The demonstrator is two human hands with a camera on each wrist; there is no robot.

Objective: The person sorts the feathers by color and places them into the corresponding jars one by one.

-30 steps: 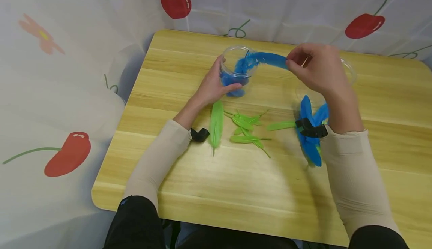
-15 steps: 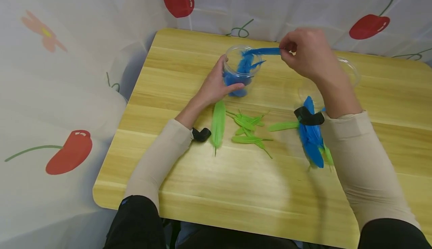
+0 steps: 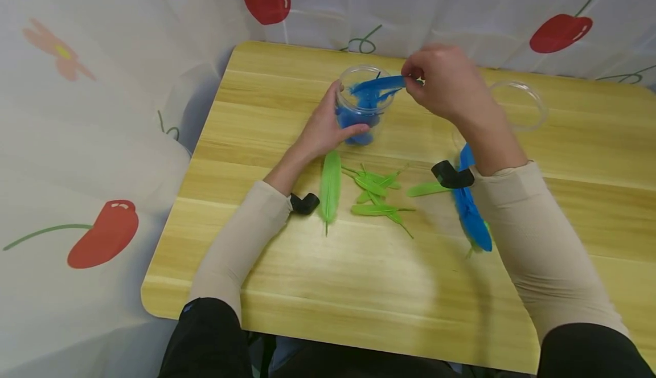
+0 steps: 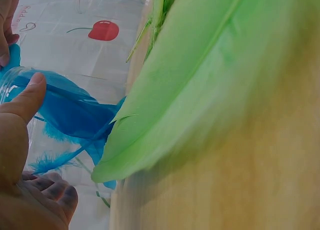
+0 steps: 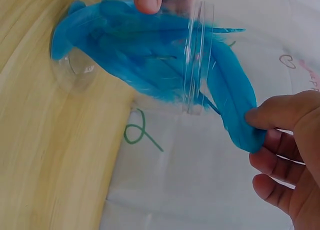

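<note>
A clear plastic jar (image 3: 363, 72) with several blue feathers (image 5: 135, 45) inside stands near the back of the table. My left hand (image 3: 326, 123) grips it from the left, thumb across its front. Over the rim, my right hand (image 3: 435, 82) pinches one blue feather (image 3: 380, 83) by its broad end. In the right wrist view that feather (image 5: 235, 90) reaches from the thumb and fingers into the jar's mouth, its other end among the feathers inside. In the left wrist view the jar is partly hidden behind the left thumb (image 4: 31, 97).
Several green feathers (image 3: 376, 210) lie mid-table, and a larger green feather (image 3: 330, 187) lies beside the left wrist. Blue feathers (image 3: 471, 218) lie partly under the right forearm. A clear round lid (image 3: 538, 110) sits behind the right arm. A printed curtain (image 3: 410, 13) borders the table.
My right hand has moved left toward the jar, bringing the pinched blue feather over and into its mouth. The left hand keeps its hold on the jar.
</note>
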